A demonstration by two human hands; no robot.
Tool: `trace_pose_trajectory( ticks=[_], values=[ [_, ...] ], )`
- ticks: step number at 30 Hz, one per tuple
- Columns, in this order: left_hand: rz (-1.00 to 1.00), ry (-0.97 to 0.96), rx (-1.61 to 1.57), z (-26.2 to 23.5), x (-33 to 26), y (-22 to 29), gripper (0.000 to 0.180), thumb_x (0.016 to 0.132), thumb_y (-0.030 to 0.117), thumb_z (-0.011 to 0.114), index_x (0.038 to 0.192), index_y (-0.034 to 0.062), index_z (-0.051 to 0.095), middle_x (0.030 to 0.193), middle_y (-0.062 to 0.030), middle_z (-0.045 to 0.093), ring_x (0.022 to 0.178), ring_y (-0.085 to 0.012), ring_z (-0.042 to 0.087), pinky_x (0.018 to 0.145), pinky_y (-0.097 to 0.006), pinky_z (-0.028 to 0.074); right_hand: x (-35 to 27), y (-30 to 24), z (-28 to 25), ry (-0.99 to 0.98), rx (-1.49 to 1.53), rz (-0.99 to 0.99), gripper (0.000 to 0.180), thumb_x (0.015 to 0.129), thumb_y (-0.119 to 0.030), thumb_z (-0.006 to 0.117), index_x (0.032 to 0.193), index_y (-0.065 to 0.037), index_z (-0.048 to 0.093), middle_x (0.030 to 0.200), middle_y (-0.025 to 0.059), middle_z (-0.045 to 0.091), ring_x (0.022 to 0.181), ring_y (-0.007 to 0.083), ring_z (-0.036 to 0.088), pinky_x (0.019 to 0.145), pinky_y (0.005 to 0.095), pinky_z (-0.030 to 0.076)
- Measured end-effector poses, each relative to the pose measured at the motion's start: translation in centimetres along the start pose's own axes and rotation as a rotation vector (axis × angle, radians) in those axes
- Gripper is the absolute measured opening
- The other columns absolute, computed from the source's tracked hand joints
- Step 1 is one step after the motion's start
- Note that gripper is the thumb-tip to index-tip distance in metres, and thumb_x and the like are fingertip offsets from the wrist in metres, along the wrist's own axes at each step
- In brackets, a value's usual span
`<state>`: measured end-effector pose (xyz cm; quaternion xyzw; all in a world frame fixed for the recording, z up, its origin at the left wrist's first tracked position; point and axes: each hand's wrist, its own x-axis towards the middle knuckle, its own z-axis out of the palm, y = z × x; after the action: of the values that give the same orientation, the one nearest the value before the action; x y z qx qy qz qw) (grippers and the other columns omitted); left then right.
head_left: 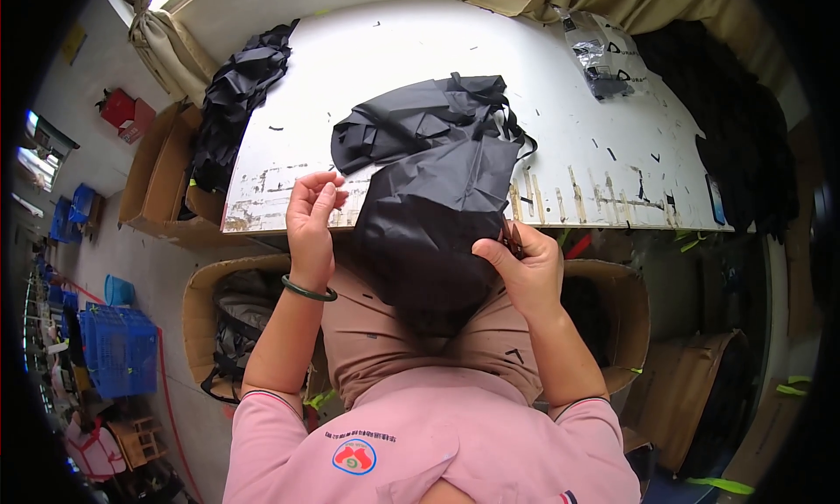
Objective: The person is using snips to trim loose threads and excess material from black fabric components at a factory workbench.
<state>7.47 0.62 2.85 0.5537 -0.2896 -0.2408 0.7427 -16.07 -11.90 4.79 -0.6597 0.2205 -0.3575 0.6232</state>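
from afar i count two hands, left hand (312, 205) half-curled, its grip i cannot tell, right hand (532, 268) clenched on one small dark object (510, 236), flanking black fabric (433, 202) draped over the front edge of the desk (350, 58), one clear plastic bag (604, 53) at back right.

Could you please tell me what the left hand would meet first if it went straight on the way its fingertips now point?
The left hand would most likely meet the black fabric piece just to its right, though their depth gap is unclear.
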Motion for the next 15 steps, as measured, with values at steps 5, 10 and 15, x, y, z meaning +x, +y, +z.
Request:
trace_pose_trajectory(
  ticks=[5, 10, 15],
  values=[
    [0.777, -0.539, 0.72, 4.2, -2.5, 4.9, 0.043, 0.08, 0.024, 0.074, 0.113, 0.0036, 0.057, 0.12, -0.0146, 0.059, 0.115, -0.0342, 0.054, 0.105, -0.047, 0.034, -0.4, 0.5, 0.5, -0.031, -0.09, -0.015, 0.016, 0.08, -0.011, 0.077, 0.081, -0.001, 0.064, 0.065, -0.0062, 0.055, 0.061, 0.0017, 0.043, 0.054, 0.0187, 0.036],
    [0.395, -0.663, 0.616, 5.1, -3.5, 2.4, 0.04, 0.073, 0.02, 0.081, 0.103, 0.0051, 0.058, 0.094, -0.0061, 0.062, 0.092, -0.0223, 0.061, 0.097, -0.041, 0.043, -1.2, 0.5, 1.0, -0.013, -0.074, -0.043, 0.018, 0.079, -0.014, 0.078, 0.081, -0.002, 0.064, 0.066, -0.0046, 0.057, 0.059, 0.0016, 0.044, 0.052, 0.0186, 0.036],
    [0.029, -0.684, 0.406, 5.0, -3.3, 2.4, 0.029, 0.074, 0.01, 0.078, 0.095, 0.0024, 0.059, 0.083, -0.0043, 0.061, 0.076, -0.0107, 0.057, 0.073, -0.024, 0.048, -1.8, 1.7, 0.6, -0.005, -0.054, -0.085, 0.022, 0.078, -0.017, 0.08, 0.087, -0.004, 0.063, 0.069, -0.0046, 0.057, 0.061, 0.0017, 0.046, 0.052, 0.0186, 0.036]
  ],
)
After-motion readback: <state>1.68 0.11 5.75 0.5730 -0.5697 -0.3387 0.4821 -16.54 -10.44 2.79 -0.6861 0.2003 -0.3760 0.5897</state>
